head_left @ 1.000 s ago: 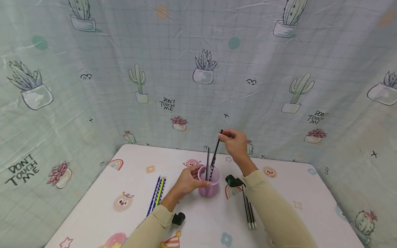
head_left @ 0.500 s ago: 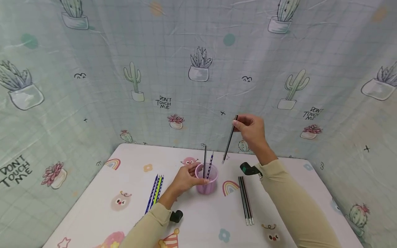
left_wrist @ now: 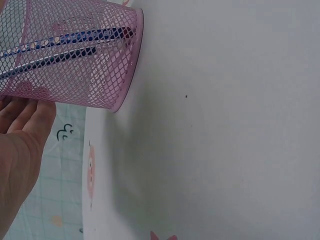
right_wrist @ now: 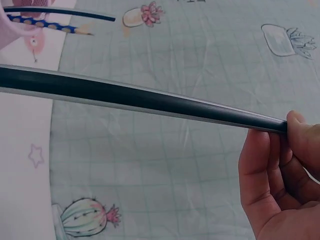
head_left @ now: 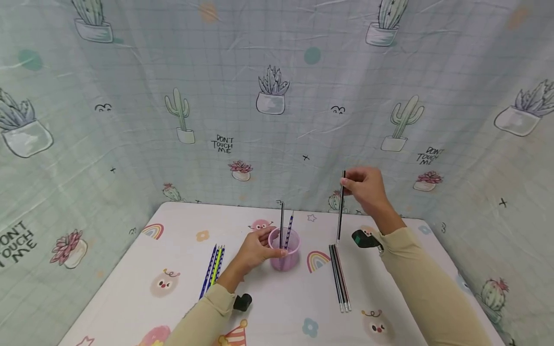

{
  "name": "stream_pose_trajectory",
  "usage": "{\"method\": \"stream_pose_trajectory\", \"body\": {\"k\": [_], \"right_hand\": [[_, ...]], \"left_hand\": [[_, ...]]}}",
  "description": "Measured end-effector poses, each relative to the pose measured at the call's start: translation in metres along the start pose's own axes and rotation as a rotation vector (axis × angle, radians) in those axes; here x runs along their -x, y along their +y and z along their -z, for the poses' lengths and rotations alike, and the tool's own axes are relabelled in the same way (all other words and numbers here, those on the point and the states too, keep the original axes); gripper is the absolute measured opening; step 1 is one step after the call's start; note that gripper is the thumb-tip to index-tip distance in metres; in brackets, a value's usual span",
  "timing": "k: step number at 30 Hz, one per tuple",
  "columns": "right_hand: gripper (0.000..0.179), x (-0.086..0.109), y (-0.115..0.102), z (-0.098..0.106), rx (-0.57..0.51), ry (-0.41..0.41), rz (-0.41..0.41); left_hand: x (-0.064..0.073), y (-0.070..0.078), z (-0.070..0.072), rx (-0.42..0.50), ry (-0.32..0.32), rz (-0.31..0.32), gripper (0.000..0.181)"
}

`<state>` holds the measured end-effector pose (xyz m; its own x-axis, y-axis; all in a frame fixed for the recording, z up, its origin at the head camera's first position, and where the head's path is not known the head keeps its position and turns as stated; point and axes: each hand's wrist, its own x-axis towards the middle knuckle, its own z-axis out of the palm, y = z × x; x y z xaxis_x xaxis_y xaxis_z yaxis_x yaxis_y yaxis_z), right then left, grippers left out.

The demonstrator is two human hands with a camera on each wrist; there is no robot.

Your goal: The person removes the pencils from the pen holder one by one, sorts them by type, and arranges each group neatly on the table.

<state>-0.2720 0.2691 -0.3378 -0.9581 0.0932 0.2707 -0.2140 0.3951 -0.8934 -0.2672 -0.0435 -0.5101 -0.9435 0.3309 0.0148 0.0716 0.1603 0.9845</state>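
Observation:
My left hand (head_left: 255,250) holds the pink mesh pen cup (head_left: 284,264), thumb at the near side and fingers round the far side. Inside the cup stand a black striped pencil (head_left: 282,223) and a blue dotted pencil (head_left: 289,228), also visible through the mesh in the left wrist view. Back to the right, my right hand (head_left: 365,187) pinches another black striped pencil (head_left: 340,211) near its top end between thumb and fingers. That pencil hangs nearly upright, its lower tip just above a row of black striped pencils (head_left: 339,278) on the table.
Several blue dotted pencils and a yellow-green one lie in a row (head_left: 213,269) left of the left forearm. A dark wrist camera (head_left: 365,239) sits at the right cuff, another (head_left: 242,302) at the left. A cactus-print curtain (head_left: 277,139) surrounds the white table (head_left: 303,298).
My right hand has drawn the black striped pencil up out of the cup and carried it right, over the row of black pencils. The left hand stays on the cup.

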Motion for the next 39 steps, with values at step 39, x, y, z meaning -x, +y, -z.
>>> {"method": "stream_pose_trajectory", "body": {"k": [39], "right_hand": [[0.023,0.021,0.066,-0.004,0.076,-0.134,-0.245]], "left_hand": [[0.001,0.002,0.001,0.001,-0.008,0.000,0.084]]}}
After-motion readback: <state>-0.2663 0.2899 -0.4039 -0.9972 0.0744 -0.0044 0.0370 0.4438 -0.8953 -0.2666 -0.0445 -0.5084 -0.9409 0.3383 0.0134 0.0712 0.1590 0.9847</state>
